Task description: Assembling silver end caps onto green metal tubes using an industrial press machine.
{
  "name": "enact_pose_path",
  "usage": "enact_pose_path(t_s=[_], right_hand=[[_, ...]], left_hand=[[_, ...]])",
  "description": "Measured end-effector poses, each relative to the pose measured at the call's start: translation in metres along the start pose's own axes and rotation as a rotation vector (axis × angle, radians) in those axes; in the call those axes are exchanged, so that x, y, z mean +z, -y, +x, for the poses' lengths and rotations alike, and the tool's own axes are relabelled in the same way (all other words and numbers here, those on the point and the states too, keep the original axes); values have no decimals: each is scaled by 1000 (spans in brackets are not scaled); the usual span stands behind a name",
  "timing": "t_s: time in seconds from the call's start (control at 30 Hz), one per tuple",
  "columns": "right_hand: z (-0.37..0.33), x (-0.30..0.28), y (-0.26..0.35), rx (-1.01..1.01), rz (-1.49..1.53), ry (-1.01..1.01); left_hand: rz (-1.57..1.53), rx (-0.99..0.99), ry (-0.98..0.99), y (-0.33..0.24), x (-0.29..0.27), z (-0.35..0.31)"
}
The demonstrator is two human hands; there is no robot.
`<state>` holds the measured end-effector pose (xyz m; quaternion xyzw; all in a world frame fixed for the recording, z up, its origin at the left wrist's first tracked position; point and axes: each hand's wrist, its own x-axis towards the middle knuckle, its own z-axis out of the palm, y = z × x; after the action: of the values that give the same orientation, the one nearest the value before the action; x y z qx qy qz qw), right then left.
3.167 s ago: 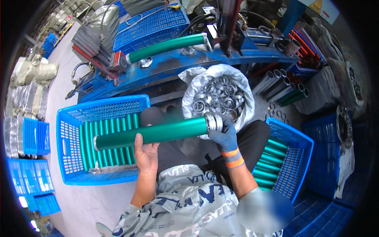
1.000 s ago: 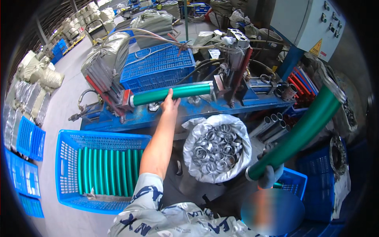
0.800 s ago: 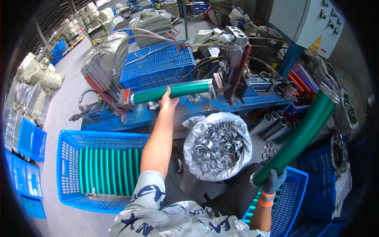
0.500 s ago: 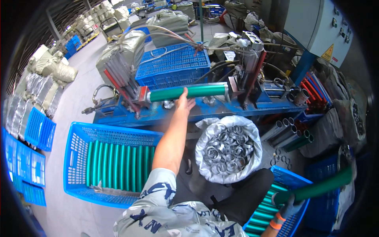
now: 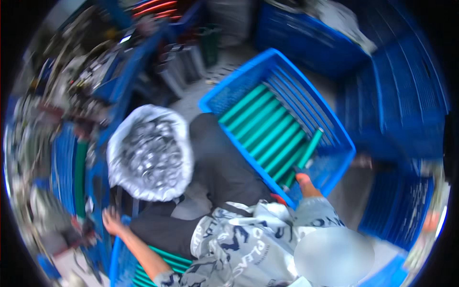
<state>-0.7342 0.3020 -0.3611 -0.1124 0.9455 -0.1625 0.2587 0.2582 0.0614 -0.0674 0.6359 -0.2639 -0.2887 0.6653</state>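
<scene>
My right hand (image 5: 300, 173), in a grey glove with an orange cuff, is closed on the near part of a green tube (image 5: 311, 147). This tube slants inside a blue plastic basket (image 5: 345, 147), beside a row of green tubes (image 5: 260, 129). My bare left hand (image 5: 112, 222) is away at the left, near the blue bench, its fingers apart and nothing seen in them, though motion blurs it. Another green tube (image 5: 80, 177) sits in the machine on the bench, beyond the left hand.
A white sack (image 5: 114, 158) full of metal rings stands between my knees and the bench. A second blue basket with green tubes (image 5: 160, 265) is below my left arm. Blue crates (image 5: 311, 40) line the far side, and grey metal tubes (image 5: 179, 69) stand near the bench end.
The view has swung to the right. My right hand has brought its green tube from above the basket down into it. My left hand has come off the tube in the machine.
</scene>
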Motion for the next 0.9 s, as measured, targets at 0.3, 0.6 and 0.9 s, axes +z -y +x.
enact_pose_path(t_s=[0.3, 0.6, 0.9], right_hand=[[14, 6, -81, 204, -48, 136], [15, 50, -21, -226, -609, 604], [-32, 16, 356, -1748, -226, -176]], left_hand=[[408, -63, -213, 28, -14, -102], [510, 42, -397, 23, -56, -131], [1135, -490, -621, 212, -224, -274]])
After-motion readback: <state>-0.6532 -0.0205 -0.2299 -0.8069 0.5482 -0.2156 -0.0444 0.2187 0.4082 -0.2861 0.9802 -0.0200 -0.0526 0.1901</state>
